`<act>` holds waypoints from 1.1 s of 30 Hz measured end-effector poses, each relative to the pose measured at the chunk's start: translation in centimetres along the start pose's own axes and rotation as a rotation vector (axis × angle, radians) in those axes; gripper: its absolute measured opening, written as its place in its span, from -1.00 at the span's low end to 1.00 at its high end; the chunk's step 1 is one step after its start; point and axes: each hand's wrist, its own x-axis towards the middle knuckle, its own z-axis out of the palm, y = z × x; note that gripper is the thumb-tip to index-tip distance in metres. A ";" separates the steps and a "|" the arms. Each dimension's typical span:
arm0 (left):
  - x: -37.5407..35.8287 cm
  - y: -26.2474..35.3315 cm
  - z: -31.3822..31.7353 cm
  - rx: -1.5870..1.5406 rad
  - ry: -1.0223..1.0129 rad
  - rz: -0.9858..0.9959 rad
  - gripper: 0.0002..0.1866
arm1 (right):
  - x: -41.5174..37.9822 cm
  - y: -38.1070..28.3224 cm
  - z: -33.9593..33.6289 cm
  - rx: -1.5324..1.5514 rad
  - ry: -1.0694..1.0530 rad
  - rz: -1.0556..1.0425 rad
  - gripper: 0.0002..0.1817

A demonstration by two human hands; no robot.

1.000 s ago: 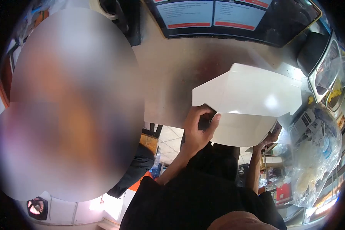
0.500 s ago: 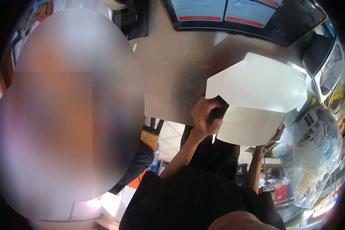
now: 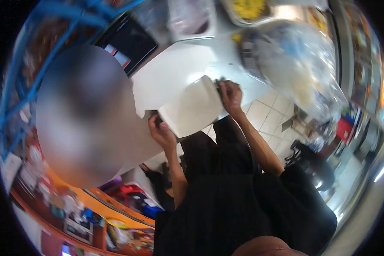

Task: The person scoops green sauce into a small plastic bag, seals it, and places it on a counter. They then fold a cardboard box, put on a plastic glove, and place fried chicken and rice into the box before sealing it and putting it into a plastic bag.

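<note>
An open paper food box [image 3: 190, 106], white inside with its wide lid flap spread out behind, is at the edge of the metal table. Along its left side, my left hand [image 3: 162, 131] has its fingers curled on the dark side wall. My right hand [image 3: 231, 97] is closed at the right side, fingertips against a dark piece by the box's rim. Motion blur hides whether that piece is the box's own dark outer side. The inside of the box shows only bare white card.
A tablet screen [image 3: 132, 45] stands at the back left. Behind the box are a clear-covered tray [image 3: 192, 19] and a container of yellow food [image 3: 248, 9]. A large clear plastic bag [image 3: 292, 59] bulges at the right. A blurred-out area covers much of the left.
My view has swung to the right and blurred, shifting the box and both hands leftward in view. My right hand, mostly hidden before, now shows at the box's right side. The box remains open.
</note>
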 end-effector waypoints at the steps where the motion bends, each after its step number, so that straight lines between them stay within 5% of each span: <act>1: 0.1 1.2 0.0 0.057 -0.046 -0.028 -0.43 | 1.1 -3.9 -2.5 0.131 -0.084 0.126 -0.87; 4: -0.1 3.3 -0.1 0.193 -0.056 -0.064 -0.52 | -0.2 -2.7 -3.8 0.554 -0.024 0.667 -0.71; 6: 0.1 2.9 -0.6 0.261 -0.016 -0.081 -0.58 | -0.6 -3.5 -5.5 0.712 0.034 0.717 -0.75; 8: 0.5 2.9 -0.5 0.208 0.262 0.157 -0.69 | -0.7 -4.1 -8.5 0.857 0.092 0.763 -0.79; 13: -0.2 8.6 3.0 0.374 0.132 0.152 -0.77 | -4.8 -3.1 -14.4 0.968 -0.051 0.609 -0.74; 19: 1.0 3.6 2.1 0.957 0.239 0.292 -0.67 | -5.6 -0.4 -15.3 0.884 -0.151 0.499 -0.77; 20: 1.3 3.0 1.6 0.935 0.105 0.189 -0.69 | -5.2 -1.2 -14.7 0.898 -0.197 0.487 -0.79; 21: 1.4 2.9 1.1 0.909 -0.030 0.083 -0.71 | -4.3 -3.4 -14.4 0.995 -0.201 0.286 -0.80; 22: 1.5 3.1 0.9 0.917 -0.023 0.085 -0.71 | -3.7 -5.1 -13.6 0.781 -0.310 0.307 -0.85; 23: 1.6 3.4 1.1 0.799 -0.040 0.064 -0.73 | -3.2 -5.8 -11.2 0.854 -0.242 -0.040 -0.84; 26: 1.5 4.5 2.2 0.657 -0.046 0.152 -0.77 | -1.5 -11.5 -8.5 0.854 -0.174 -0.282 -0.79; 29: 1.8 4.5 2.9 0.453 -0.079 0.179 -0.78 | -1.5 -10.1 -3.0 0.468 -0.363 -0.448 -0.88; 31: 2.8 3.4 3.0 0.512 -0.022 0.234 -0.77 | -1.8 -8.7 -0.6 -0.219 -0.661 -0.377 -0.85; 33: 3.4 2.7 3.5 0.551 0.004 0.295 -0.75 | -1.6 -9.0 -0.5 -0.208 -0.668 -0.399 -0.80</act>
